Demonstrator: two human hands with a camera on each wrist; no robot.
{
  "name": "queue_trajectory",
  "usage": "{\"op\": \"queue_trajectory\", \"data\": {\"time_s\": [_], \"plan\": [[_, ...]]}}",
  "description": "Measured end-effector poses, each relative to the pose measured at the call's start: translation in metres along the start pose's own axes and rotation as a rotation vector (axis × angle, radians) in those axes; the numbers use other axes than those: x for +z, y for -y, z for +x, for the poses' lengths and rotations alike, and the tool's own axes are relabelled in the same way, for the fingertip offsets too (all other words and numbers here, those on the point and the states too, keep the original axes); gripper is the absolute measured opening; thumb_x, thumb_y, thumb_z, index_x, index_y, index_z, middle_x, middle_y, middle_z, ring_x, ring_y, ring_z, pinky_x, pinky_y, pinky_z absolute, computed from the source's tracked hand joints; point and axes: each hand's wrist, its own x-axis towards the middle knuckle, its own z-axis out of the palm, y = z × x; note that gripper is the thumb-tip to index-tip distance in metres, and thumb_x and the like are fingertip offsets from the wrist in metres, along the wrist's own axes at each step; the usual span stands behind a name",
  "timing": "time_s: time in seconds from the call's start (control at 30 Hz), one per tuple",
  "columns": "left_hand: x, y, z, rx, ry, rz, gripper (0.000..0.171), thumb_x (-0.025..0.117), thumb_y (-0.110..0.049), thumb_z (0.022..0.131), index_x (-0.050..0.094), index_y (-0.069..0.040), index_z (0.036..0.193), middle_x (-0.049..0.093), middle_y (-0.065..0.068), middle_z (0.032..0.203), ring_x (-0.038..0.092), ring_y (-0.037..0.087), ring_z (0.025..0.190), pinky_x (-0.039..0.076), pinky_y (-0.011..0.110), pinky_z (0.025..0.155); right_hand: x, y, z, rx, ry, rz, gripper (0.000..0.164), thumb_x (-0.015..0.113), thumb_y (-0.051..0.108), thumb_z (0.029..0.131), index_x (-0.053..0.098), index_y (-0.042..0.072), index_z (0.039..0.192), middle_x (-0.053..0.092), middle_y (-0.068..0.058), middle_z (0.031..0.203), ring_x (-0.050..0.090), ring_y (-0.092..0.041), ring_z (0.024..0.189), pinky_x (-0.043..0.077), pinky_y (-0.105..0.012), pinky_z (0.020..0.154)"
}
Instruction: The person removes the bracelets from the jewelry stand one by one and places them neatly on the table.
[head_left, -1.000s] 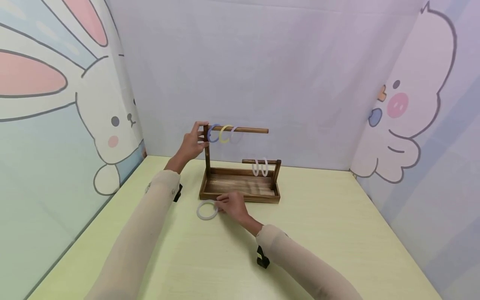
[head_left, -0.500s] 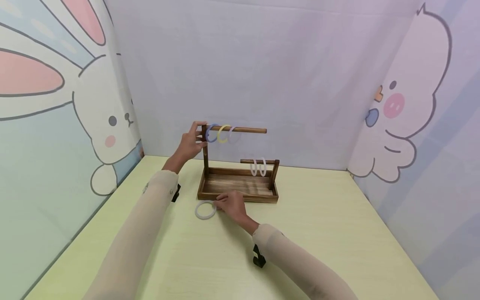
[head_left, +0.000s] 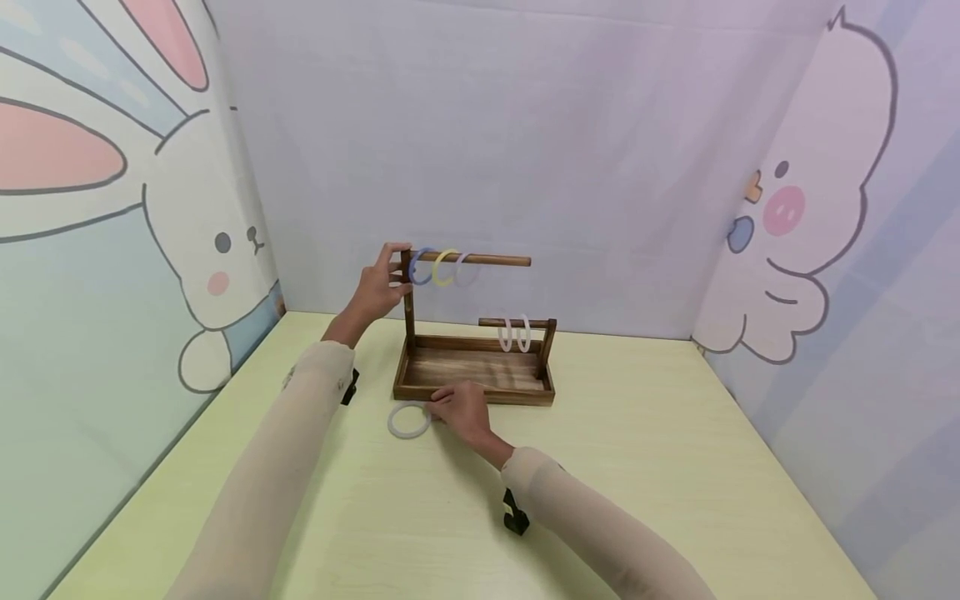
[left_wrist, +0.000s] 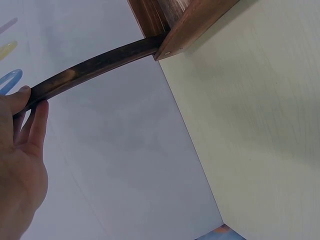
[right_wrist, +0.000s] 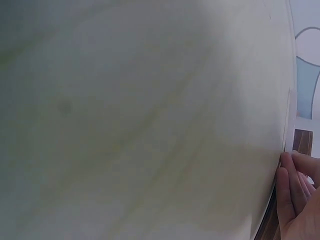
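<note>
A dark wooden jewelry stand (head_left: 474,396) with a low tray base stands at the middle of the table. My left hand (head_left: 378,287) grips the top of its tall left post (left_wrist: 90,70), thumb on one side and fingers on the other. From the upper bar hang a blue bangle (head_left: 413,271), a yellow bangle (head_left: 436,273) and a pale lilac bangle (head_left: 459,271). Two white bangles (head_left: 524,335) hang on the lower bar. In front of the tray, a whitish bangle (head_left: 391,427) lies flat on the table, its right edge pinched by my right hand (head_left: 463,411).
The pale yellow table (head_left: 600,467) spreads around the stand. Behind it hangs a plain light curtain (head_left: 525,150). Side panels with a cartoon rabbit (head_left: 198,250) and a cartoon chick (head_left: 810,192) border the table left and right.
The whole head view has drifted slightly, with the scene sitting a little further left. Both hands, the stand and the bangles keep the same positions relative to one another.
</note>
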Motion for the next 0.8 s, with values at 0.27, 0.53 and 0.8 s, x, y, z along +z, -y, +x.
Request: {"op": "queue_trajectory", "data": {"time_s": [0.27, 0.53, 0.8], "plan": [[-0.0021, 0.0023, -0.0033, 0.009, -0.003, -0.006, 0.072, 0.066, 0.009, 0.097, 0.034, -0.018, 0.156, 0.058, 0.029, 0.143, 0.064, 0.046, 0.123, 0.056, 0.053, 0.097, 0.002, 0.0029, -0.0011, 0.01, -0.006, -0.008, 0.006, 0.087, 0.01, 0.085, 0.083, 0.005, 0.087, 0.076, -0.003, 0.072, 0.066, -0.002, 0.056, 0.053, -0.02, 0.051], [-0.0013, 0.0013, -0.0041, 0.006, -0.002, -0.008, 0.073, 0.066, 0.01, 0.097, 0.034, -0.018, 0.156, 0.058, 0.029, 0.143, 0.064, 0.045, 0.122, 0.057, 0.052, 0.097, 0.0007, 0.0015, -0.0026, 0.004, -0.005, -0.012, 0.006, 0.087, 0.01, 0.085, 0.083, 0.005, 0.087, 0.077, -0.003, 0.073, 0.066, -0.003, 0.057, 0.053, -0.019, 0.053], [-0.0008, 0.0002, -0.0021, 0.015, -0.003, -0.001, 0.073, 0.066, 0.01, 0.096, 0.034, -0.017, 0.156, 0.059, 0.03, 0.142, 0.065, 0.045, 0.122, 0.057, 0.051, 0.097, -0.0022, 0.003, -0.0051, 0.006, -0.009, 0.041, 0.005, 0.085, 0.007, 0.086, 0.082, 0.003, 0.087, 0.077, -0.006, 0.073, 0.072, -0.012, 0.061, 0.055, -0.021, 0.054]]}}
